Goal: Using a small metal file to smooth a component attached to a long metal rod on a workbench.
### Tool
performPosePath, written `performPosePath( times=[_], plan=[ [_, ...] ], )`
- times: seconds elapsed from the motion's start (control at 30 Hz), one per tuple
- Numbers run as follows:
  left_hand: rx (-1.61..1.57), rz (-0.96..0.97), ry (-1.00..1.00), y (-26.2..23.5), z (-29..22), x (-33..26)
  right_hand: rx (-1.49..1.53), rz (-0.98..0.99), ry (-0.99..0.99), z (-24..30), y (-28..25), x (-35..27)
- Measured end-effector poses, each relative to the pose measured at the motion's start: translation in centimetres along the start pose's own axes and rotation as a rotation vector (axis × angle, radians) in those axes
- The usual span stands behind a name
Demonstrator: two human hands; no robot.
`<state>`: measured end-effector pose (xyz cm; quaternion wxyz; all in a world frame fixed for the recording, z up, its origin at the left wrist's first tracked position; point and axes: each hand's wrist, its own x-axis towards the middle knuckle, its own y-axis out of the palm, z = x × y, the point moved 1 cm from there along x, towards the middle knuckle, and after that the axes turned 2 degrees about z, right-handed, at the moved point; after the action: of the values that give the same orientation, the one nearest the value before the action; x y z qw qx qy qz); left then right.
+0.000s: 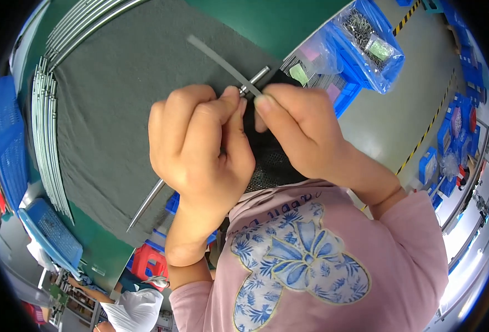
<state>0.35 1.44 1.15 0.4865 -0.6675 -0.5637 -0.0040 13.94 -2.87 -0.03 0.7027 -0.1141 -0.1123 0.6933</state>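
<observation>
My left hand (200,146) is closed around a thin metal rod (145,205) that runs from lower left up to a tip near my fingertips (254,79). My right hand (302,130) pinches at the rod's upper end, where a grey flat strip (219,58) sticks out up and to the left. Both thumbs meet at the rod tip. The hands work above a dark grey felt mat (117,110) on a green table. A black mesh piece (269,166) lies under my right hand.
Several long metal rods (48,144) lie bundled along the mat's left edge and top. Blue bins (366,41) with bagged small parts stand at upper right. Blue crates (51,229) sit at left. Another person in white (134,310) is below.
</observation>
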Motion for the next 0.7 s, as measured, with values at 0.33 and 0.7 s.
performPosePath(
  times=[0.33,0.7],
  plan=[
    [-0.039,0.004,-0.034,0.1,0.0,-0.1,0.037,-0.015,0.061,-0.2,0.3,-1.1],
    [0.003,0.088,-0.067,-0.6,0.1,-0.3,0.366,-0.341,0.129,-3.5,-0.8,-2.7]
  ],
)
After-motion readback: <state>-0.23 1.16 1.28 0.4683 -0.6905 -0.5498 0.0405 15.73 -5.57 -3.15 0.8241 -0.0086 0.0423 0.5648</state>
